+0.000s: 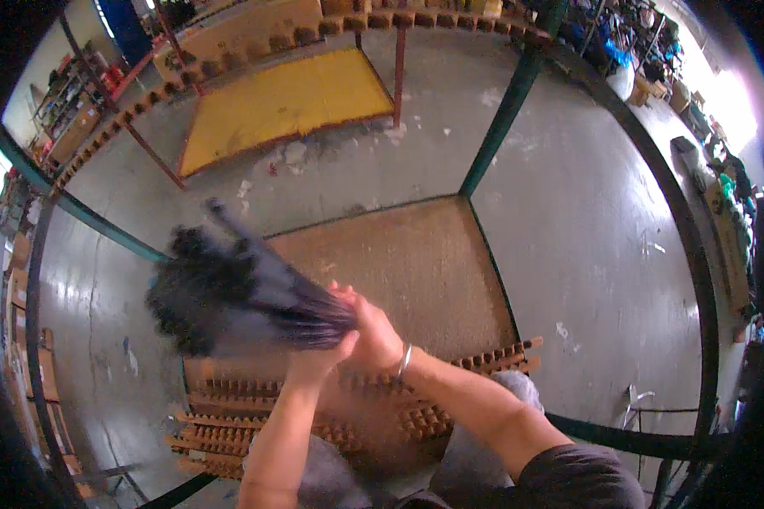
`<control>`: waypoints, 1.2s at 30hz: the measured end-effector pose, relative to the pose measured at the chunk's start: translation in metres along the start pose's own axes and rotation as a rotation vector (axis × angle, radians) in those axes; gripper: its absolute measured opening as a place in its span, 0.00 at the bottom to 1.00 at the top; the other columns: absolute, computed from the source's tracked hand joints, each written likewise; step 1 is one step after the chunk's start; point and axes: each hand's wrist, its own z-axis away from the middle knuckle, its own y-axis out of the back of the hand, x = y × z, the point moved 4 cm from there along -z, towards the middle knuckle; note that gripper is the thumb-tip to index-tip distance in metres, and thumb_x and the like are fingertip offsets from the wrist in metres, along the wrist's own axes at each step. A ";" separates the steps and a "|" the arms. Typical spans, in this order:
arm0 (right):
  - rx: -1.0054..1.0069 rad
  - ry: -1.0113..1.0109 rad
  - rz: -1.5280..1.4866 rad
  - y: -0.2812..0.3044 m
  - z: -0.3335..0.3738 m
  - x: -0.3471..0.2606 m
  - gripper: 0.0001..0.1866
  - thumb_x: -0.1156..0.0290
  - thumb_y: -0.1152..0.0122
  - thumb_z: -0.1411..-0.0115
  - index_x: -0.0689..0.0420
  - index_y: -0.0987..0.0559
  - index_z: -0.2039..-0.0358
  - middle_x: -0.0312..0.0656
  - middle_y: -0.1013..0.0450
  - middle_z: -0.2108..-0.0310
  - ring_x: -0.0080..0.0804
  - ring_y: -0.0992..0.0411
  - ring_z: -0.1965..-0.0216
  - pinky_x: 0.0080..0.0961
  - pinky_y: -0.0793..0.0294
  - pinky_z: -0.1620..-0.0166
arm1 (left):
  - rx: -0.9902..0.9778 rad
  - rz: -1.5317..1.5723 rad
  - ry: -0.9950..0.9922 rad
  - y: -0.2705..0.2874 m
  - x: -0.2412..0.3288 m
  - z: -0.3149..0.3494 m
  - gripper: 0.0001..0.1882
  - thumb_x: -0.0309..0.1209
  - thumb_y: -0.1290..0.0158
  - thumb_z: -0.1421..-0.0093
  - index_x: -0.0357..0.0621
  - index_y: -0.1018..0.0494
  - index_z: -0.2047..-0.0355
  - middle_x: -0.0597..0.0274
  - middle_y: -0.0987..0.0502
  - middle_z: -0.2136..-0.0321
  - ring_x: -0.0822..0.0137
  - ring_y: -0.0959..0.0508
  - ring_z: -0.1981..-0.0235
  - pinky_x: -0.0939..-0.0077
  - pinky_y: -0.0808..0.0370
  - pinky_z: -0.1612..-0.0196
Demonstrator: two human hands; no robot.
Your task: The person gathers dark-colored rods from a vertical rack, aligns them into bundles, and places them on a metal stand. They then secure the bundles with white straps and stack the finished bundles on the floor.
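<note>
A bundle of dark, thin strands or sticks (293, 310) is held out to the left, its fluffy black end (197, 284) blurred by motion. Its narrow end is gathered between my hands. My right hand (372, 332), with a silver bangle at the wrist, closes round that end. Close against it, my left hand (321, 358) grips the same end from the near side, its fingers partly hidden. What the strands are made of cannot be made out.
Notched wooden strips (229, 424) lie below my forearms, before my knees. A brown board (399, 254) sits low inside a green metal frame (505, 123). Beyond it are another row of notched strips (348, 25) and a yellow panel (289, 106). Piled goods (628, 42) stand far right.
</note>
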 end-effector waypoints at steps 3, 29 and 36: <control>-0.090 -0.031 0.024 -0.002 -0.020 -0.020 0.41 0.68 0.27 0.71 0.63 0.37 0.54 0.52 0.33 0.60 0.54 0.33 0.60 0.41 0.31 0.56 | 0.101 0.281 0.003 0.015 0.015 0.004 0.27 0.37 0.36 0.54 0.44 0.35 0.56 0.58 0.27 0.58 0.63 0.29 0.51 0.58 0.43 0.39; -0.466 -1.011 0.211 0.009 0.066 -0.305 0.28 0.73 0.44 0.52 0.65 0.37 0.49 0.45 0.31 0.67 0.40 0.30 0.64 0.32 0.30 0.59 | 0.407 0.938 0.987 0.016 0.203 0.207 0.32 0.42 0.36 0.54 0.48 0.37 0.51 0.67 0.29 0.57 0.62 0.34 0.46 0.57 0.49 0.35; -0.354 -1.155 0.161 0.030 0.120 -0.388 0.40 0.73 0.32 0.64 0.66 0.39 0.49 0.51 0.31 0.65 0.49 0.30 0.63 0.38 0.30 0.63 | 0.397 0.957 1.349 -0.004 0.271 0.266 0.27 0.37 0.39 0.53 0.48 0.37 0.54 0.63 0.29 0.59 0.59 0.31 0.49 0.57 0.39 0.39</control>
